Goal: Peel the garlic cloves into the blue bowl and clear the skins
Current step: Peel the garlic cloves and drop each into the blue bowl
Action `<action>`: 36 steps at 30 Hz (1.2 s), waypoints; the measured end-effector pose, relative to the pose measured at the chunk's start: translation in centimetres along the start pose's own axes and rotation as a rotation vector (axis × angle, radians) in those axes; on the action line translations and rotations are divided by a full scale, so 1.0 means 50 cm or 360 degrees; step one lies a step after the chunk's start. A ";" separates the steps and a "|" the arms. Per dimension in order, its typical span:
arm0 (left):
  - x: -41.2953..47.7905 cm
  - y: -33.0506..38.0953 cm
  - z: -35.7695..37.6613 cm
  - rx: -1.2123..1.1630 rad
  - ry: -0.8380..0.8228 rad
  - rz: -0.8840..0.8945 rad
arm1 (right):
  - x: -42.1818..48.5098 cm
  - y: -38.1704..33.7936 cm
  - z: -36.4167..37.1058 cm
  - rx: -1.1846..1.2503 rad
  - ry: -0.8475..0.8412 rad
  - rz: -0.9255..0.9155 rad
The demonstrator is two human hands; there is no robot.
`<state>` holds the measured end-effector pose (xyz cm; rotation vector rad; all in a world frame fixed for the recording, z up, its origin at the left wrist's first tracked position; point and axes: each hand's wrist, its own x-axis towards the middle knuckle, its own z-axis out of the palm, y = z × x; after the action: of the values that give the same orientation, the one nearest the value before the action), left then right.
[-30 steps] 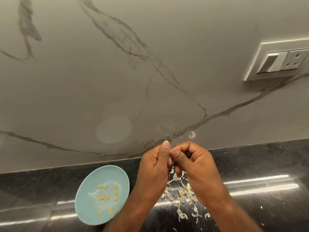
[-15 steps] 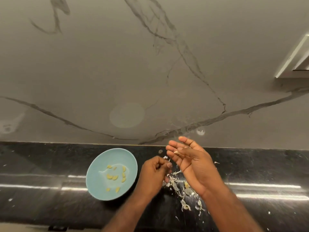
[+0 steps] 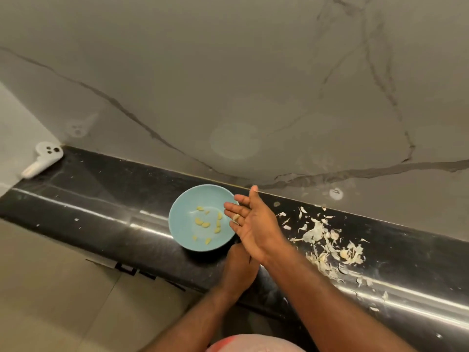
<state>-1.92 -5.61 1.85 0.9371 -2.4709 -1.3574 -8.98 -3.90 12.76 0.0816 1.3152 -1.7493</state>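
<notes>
Blue bowl (image 3: 182, 219) beside right grip (image 3: 253, 224), splayed flat, clove (image 3: 236, 217) on it; left grip (image 3: 239, 265) unclear.

We are in a kitchen, domestic by the look of it. A black polished stone countertop (image 3: 101, 199) runs along a grey, marble-veined backsplash (image 3: 228, 72), with pale floor tiles (image 3: 63, 288) below its front edge. On the counter are a small blue bowl (image 3: 181, 226) holding peeled garlic cloves (image 3: 202, 223) and papery garlic skins (image 3: 317, 232) scattered to its right. A white plastic gadget (image 3: 45, 158) lies in the far left corner; we cannot tell what it is.
</notes>
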 end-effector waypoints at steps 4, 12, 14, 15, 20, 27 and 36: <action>0.000 -0.002 0.002 0.0249 -0.0078 0.0009 | 0.004 0.018 0.011 -0.0006 0.0006 -0.0007; -0.002 -0.009 0.006 -0.0192 0.0101 0.0136 | -0.059 -0.021 -0.174 0.0116 0.0438 -0.0386; 0.002 -0.010 0.011 -0.0175 0.0108 0.0118 | -0.092 -0.028 -0.240 0.0042 0.0632 -0.0463; 0.005 -0.007 0.012 -0.0179 0.0122 0.0079 | -0.108 -0.029 -0.268 -0.0030 0.0725 -0.0498; -0.011 0.051 0.074 -0.0320 0.0023 0.0076 | -0.142 0.008 -0.373 -0.0687 0.0870 -0.0491; -0.014 0.047 0.120 0.0022 0.0116 0.0294 | -0.126 0.067 -0.399 -0.1261 0.0906 -0.0488; -0.013 0.045 0.127 0.0073 0.0140 0.0308 | -0.072 0.057 -0.407 -0.2084 0.0732 -0.0376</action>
<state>-5.11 0.12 0.14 0.7275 -2.4625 -1.1774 -13.93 14.30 3.90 -0.4474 2.6428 -0.7427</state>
